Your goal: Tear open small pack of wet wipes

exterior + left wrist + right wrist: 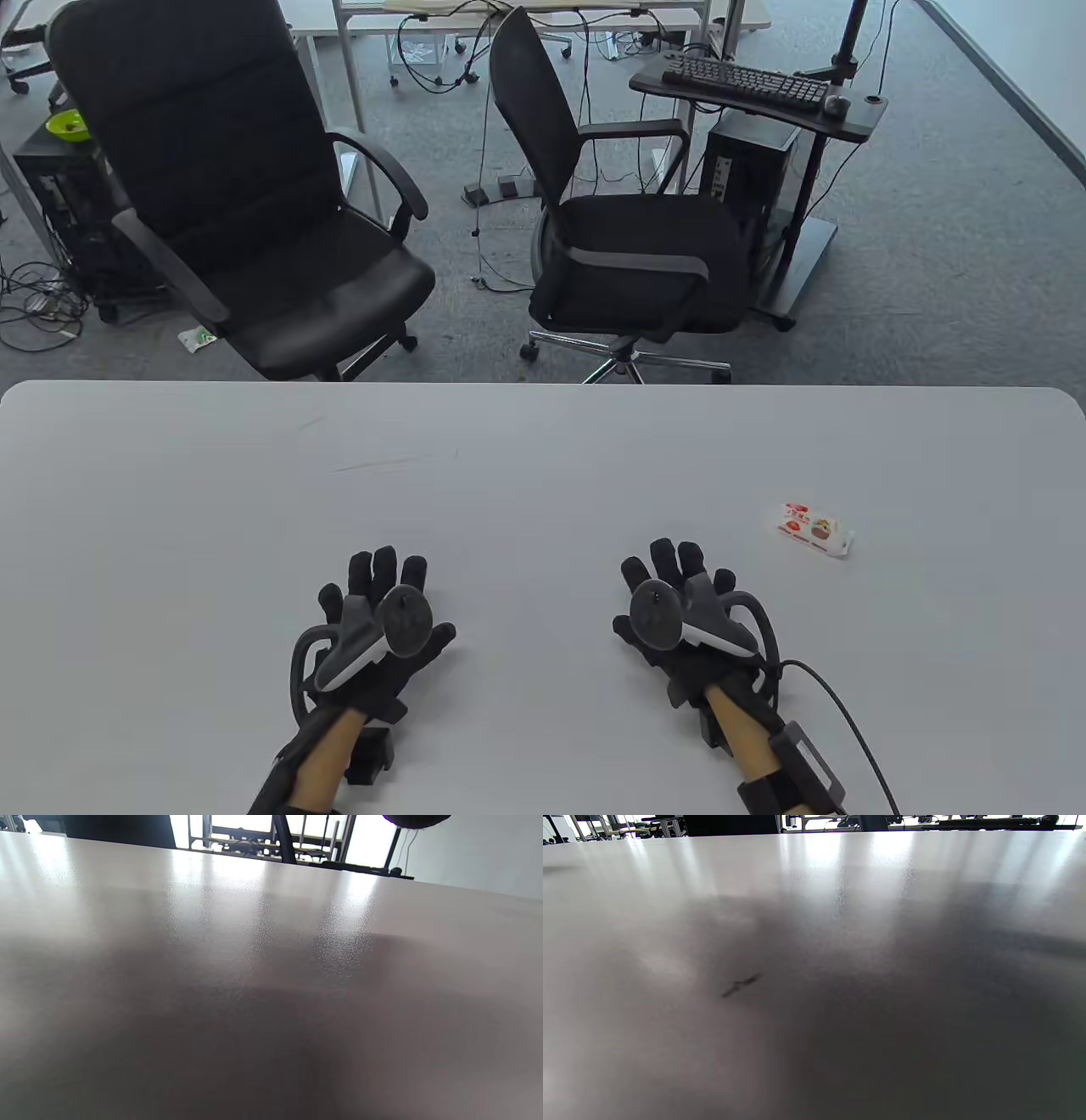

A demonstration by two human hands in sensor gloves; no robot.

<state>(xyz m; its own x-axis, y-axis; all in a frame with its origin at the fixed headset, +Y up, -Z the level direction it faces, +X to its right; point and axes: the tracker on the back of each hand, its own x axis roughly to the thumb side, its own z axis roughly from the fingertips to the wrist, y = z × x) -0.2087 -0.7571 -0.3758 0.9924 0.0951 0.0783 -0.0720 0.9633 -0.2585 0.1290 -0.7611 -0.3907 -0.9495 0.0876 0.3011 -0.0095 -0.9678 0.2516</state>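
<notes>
Lying palm-down on the grey table, lower left of centre in the table view: left hand, fingers spread flat and apart, gripping nothing, tracker strapped across its back. Lying likewise at lower right of centre: right hand, fingers fanned out and apart, holding nothing, a black cable trailing from the wrist toward the bottom edge. Sitting alone at the right of the frame, up and to the right of the right hand and near it without touching: wet wipes pack, white with red and orange printing, lettering too small for reading. Showing only glossy tabletop in both wrist views, with a small dark scuff left of centre in the right wrist view.
</notes>
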